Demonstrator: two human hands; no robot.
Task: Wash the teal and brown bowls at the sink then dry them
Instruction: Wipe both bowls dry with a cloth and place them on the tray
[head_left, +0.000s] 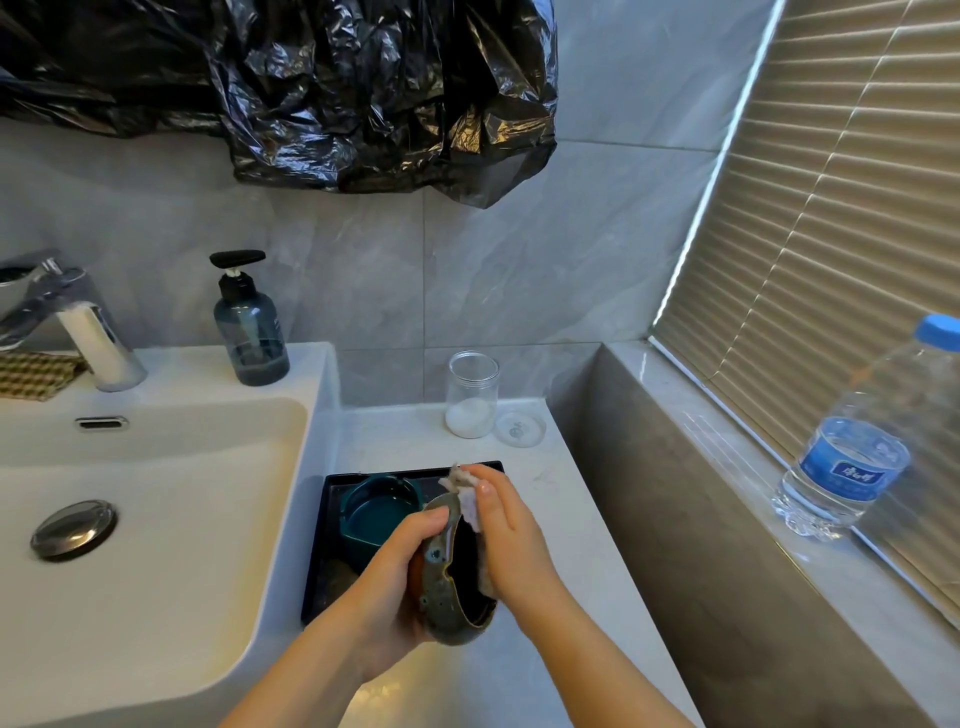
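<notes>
My left hand (400, 577) grips the brown bowl (449, 597) by its outer wall, tilted on its side above the counter. Its dark inside faces right. My right hand (506, 530) presses a pale cloth (467, 501) against the bowl's rim and inside. The teal bowl (376, 512) sits upright on a black tray (332, 525) just behind my hands, partly hidden by my left hand.
A white sink (156, 519) with a drain plug (72, 529) lies to the left, with a faucet (78, 327) and a soap dispenser (252, 322) behind it. A clear jar (471, 395) and its lid (520, 428) stand on the counter. A water bottle (857, 441) is on the sill.
</notes>
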